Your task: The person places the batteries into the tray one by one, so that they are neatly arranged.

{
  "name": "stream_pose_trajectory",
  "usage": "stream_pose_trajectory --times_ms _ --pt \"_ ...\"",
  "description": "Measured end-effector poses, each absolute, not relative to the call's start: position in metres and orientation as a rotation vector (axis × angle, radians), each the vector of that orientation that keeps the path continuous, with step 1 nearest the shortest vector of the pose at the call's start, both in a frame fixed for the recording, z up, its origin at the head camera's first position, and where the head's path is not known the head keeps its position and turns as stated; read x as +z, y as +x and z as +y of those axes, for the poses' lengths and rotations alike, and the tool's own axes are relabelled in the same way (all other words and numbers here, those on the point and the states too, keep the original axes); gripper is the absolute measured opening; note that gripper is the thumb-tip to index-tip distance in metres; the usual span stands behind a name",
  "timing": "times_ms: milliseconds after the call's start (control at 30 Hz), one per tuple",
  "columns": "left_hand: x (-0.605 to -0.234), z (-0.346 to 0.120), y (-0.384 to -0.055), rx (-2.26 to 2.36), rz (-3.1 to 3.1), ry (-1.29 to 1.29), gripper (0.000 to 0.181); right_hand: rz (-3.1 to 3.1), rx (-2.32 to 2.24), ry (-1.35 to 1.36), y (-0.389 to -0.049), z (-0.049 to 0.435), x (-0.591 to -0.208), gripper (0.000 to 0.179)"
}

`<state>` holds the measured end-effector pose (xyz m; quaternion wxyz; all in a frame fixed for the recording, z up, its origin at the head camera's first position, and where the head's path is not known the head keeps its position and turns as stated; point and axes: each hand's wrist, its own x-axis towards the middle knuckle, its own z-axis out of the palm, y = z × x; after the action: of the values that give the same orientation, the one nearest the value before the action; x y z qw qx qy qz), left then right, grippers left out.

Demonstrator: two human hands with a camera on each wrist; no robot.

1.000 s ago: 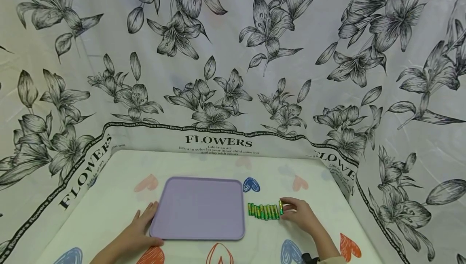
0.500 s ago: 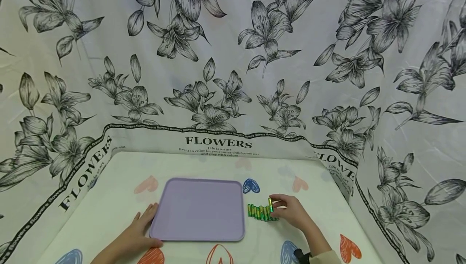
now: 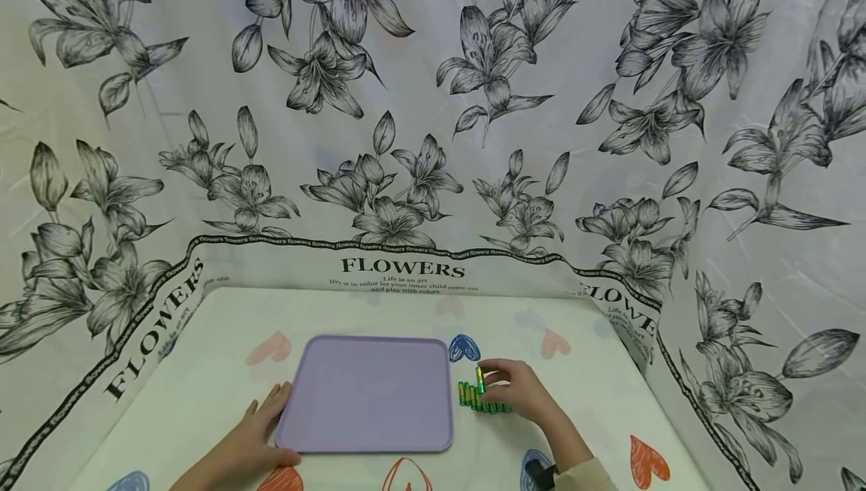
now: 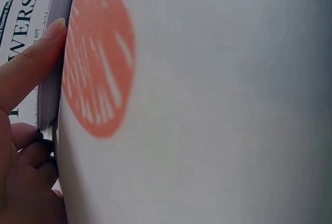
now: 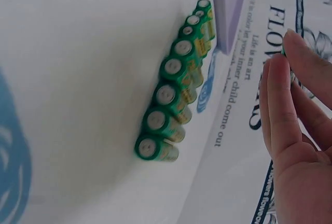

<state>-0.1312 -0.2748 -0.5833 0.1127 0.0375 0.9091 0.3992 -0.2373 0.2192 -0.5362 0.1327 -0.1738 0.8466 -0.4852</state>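
A purple tray lies flat on the table. My left hand rests at its lower left corner, fingers along the left side and thumb at the front edge; the left wrist view shows the thumb touching the rim. My right hand pinches one green battery between thumb and fingers, raised above the others. In the right wrist view the fingers hide nearly all of it. Below that hand, several green batteries lie side by side in a row, just right of the tray.
A white cloth with red, pink and blue hearts covers the table. White curtains with black flower prints and lettering close off the back and both sides.
My right hand has moved left with the pinched battery, from the right end of the row towards its left end, near the tray. My left hand stays at the tray corner.
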Motion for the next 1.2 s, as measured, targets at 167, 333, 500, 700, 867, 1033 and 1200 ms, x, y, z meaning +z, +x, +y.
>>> stream_pose_trajectory --times_ms 167,333,500,700,867,1033,1200 --pt "-0.582 -0.274 -0.128 1.174 2.666 0.095 0.127 2.428 -1.435 -0.539 -0.235 0.203 -0.528 0.055" --pt "-0.582 -0.274 -0.128 1.162 2.642 0.063 0.127 2.425 -1.416 -0.565 -0.237 0.191 -0.527 0.055" --pt "-0.584 -0.275 -0.129 1.171 2.637 0.063 0.127 2.424 -1.402 -0.587 -0.242 0.179 -0.534 0.055" --pt "-0.584 -0.275 -0.129 1.172 2.654 0.08 0.127 2.409 -1.409 -0.61 -0.243 0.167 -0.532 0.056" --pt "-0.583 -0.275 -0.13 1.159 2.642 0.064 0.127 2.405 -1.438 -0.609 -0.242 0.157 -0.53 0.054" --pt "-0.583 -0.274 -0.13 1.137 2.645 0.057 0.128 2.426 -1.439 -0.611 -0.241 0.147 -0.528 0.052" --pt "-0.583 -0.273 -0.13 1.135 2.643 0.041 0.128 2.45 -1.442 -0.607 -0.24 0.136 -0.526 0.053"
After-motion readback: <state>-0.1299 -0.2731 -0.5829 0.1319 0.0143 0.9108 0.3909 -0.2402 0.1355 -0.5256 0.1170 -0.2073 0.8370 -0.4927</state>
